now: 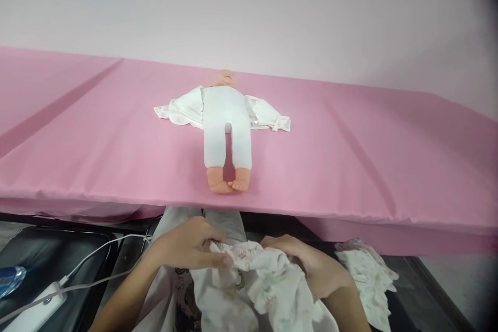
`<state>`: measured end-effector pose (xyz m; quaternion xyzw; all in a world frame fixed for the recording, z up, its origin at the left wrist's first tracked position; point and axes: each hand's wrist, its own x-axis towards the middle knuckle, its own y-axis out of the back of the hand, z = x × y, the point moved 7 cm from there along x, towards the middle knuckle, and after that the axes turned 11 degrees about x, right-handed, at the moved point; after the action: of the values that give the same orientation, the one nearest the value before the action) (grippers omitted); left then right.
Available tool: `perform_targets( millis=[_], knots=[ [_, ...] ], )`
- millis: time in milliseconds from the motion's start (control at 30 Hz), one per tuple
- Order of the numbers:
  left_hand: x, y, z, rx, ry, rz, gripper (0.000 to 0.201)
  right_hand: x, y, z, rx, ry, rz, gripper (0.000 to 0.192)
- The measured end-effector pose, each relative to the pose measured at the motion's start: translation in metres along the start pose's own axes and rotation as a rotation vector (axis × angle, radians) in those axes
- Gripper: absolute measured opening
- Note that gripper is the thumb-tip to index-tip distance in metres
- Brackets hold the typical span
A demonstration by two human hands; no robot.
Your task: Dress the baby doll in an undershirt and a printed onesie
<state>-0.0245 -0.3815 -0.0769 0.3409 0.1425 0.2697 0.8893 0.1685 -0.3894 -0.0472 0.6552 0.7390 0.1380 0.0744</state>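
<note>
In my lap lies a white baby garment (268, 280) with a small faint print, bunched up. My left hand (190, 246) pinches its gathered edge between thumb and fingers. On the other side my right hand (299, 259) is curled into the cloth, its fingertips partly hidden. Beyond the table edge a baby doll (226, 114) with a white cloth body lies on its back, feet toward me. An opened white baby top (187, 109) spreads out under the doll, a sleeve to each side; the doll's arms do not show.
A pink cloth (330, 166) covers the table, with a pale wall behind. More printed baby clothing (365, 280) lies at lower right. On a black chair (89, 254) at left are a white power bank (44, 308) with a cable and a bottle (11, 277).
</note>
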Motion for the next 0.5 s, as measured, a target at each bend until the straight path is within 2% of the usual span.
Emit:
perform_targets(
  millis=[100, 233, 267, 333, 400, 467, 500],
  knots=[
    [0.001, -0.01, -0.003, 0.242, 0.092, 0.134, 0.045, -0.011, 0.002, 0.007, -0.071, -0.007, -0.046, 0.033],
    [0.007, -0.019, 0.007, 0.28, 0.048, 0.198, 0.046, -0.027, 0.007, 0.021, -0.154, -0.04, -0.283, 0.037],
    [0.009, -0.019, 0.011, 0.281, 0.025, 0.215, 0.045, -0.029, 0.012, 0.021, -0.199, -0.032, -0.307, 0.035],
    [0.013, -0.017, 0.022, 0.302, -0.056, 0.263, 0.044, -0.031, 0.027, 0.01, -0.323, 0.077, -0.232, 0.031],
    [0.015, -0.01, 0.038, 0.342, -0.189, 0.333, 0.043, -0.037, 0.045, -0.013, -0.455, 0.28, -0.065, 0.028],
    [0.012, 0.001, 0.056, 0.416, -0.299, 0.442, 0.033, -0.053, 0.059, -0.033, -0.539, 0.462, 0.056, 0.018],
    [0.008, 0.009, 0.065, 0.46, -0.333, 0.512, 0.027, -0.062, 0.067, -0.038, -0.544, 0.481, 0.113, 0.013]
  ],
)
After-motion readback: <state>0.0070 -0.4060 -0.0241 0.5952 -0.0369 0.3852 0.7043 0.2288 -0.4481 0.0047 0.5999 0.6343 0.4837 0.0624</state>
